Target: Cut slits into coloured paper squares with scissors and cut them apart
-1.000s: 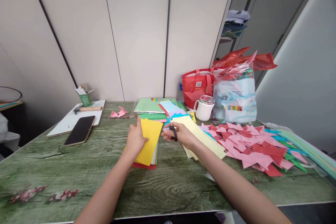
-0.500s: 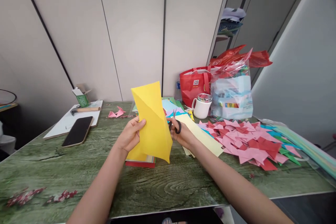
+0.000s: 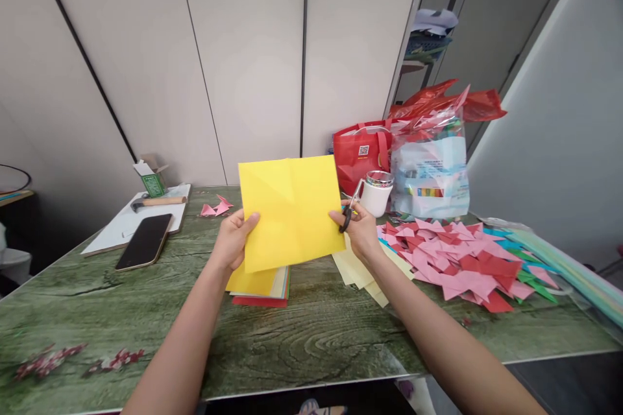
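A square sheet of yellow paper (image 3: 292, 211), with faint creases, is held up over the table, spread almost flat toward me. My left hand (image 3: 232, 238) pinches its left edge, thumb in front and fingers behind. On its right edge is the thumb of my right hand (image 3: 361, 231), which also holds a pair of scissors (image 3: 346, 217) with dark handles, blades pointing up. Below the sheet lies a stack of coloured paper (image 3: 257, 283), yellow on top and red at the bottom, partly covered. Cream paper sheets (image 3: 357, 269) lie under my right hand.
Pink and red folded paper pieces (image 3: 457, 259) heap up on the right. Behind stand a white mug (image 3: 377, 196), a red bag (image 3: 360, 155) and a clear plastic bag (image 3: 431, 172). At left are a phone (image 3: 145, 242), a hammer (image 3: 163, 201) and a small green box (image 3: 153, 183).
The yellow paper has gone from bent and narrow to opened out wide. My right hand has moved right with the scissors and now grips the sheet's right edge.
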Tool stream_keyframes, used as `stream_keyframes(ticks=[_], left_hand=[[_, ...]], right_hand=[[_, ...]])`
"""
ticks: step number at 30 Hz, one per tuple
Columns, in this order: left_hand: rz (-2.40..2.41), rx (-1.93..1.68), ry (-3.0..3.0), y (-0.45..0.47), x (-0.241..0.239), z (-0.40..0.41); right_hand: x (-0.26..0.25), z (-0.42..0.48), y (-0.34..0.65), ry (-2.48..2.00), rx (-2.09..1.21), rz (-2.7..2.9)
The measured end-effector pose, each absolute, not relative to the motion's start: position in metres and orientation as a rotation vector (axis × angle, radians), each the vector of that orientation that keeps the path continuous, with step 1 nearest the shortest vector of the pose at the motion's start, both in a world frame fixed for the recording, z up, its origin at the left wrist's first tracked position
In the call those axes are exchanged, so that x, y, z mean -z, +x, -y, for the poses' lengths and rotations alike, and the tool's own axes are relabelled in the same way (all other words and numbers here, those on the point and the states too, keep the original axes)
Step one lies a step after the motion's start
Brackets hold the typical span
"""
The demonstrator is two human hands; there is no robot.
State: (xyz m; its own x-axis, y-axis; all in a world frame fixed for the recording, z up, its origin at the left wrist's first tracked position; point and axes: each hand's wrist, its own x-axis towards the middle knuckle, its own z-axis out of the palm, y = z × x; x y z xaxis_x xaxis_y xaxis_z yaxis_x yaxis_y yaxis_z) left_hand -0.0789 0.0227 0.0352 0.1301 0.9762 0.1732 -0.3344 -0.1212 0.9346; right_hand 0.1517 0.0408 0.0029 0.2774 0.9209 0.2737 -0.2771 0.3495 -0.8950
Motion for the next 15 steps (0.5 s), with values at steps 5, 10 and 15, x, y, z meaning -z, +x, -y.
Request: stream_keyframes(ticks=[5, 10, 15], left_hand=[[-0.786, -1.405, 1.153, -0.0825, -0.0332, -0.0275], [-0.755, -1.342, 1.173, -0.0827, -0.0354, -0.0241], [-0.797, -1.133, 1.139, -0.0827, -0.0309, -0.0229]], right_hand=[[-0.0052, -0.0448, 0.1609, -0.846, -0.811, 0.965], [-0.0048, -0.043, 0.1615, -0.854, -0.718, 0.967], [-0.0066, -0.0413, 0.1626, -0.852, -0.695, 1.009]])
